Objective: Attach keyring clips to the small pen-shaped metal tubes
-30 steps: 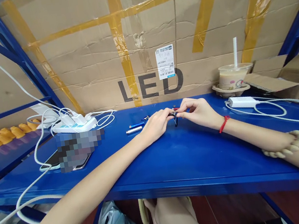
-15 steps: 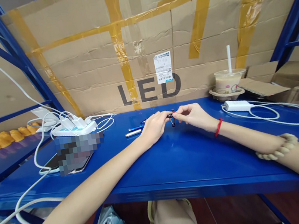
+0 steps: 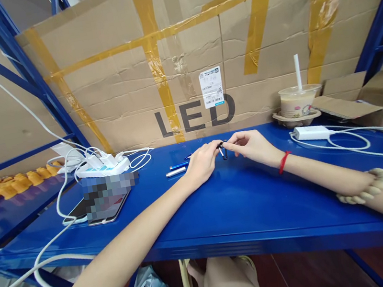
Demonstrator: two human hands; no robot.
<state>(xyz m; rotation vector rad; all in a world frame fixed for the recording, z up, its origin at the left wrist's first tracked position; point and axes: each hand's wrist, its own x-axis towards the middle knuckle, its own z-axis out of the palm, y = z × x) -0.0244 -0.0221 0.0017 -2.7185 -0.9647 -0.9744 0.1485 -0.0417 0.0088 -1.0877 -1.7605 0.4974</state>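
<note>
My left hand point(image 3: 203, 162) and my right hand point(image 3: 250, 147) meet over the blue table point(image 3: 237, 204). Between their fingertips is a small black clip point(image 3: 224, 152) with a loop hanging down, shaped like a carabiner. The left fingers pinch it from one side. At its other end, the right thumb and forefinger are pressed together; fingers cover part of it. Just left of my left hand lie a blue pen point(image 3: 179, 165) and a silver pen point(image 3: 175, 172), with another dark blue one partly hidden behind them.
To the left are phones point(image 3: 113, 209) and a white power strip point(image 3: 103, 168) with cables. A drink cup with a straw point(image 3: 299, 101) stands at the back right, near a white charger point(image 3: 311, 132). Cardboard marked LED point(image 3: 125, 91) walls the back. Orange pieces point(image 3: 12, 186) lie far left.
The whole view has shifted slightly, so things sit a little farther right. My hands keep the black clip between them; the right fingers have changed their pinch slightly.
</note>
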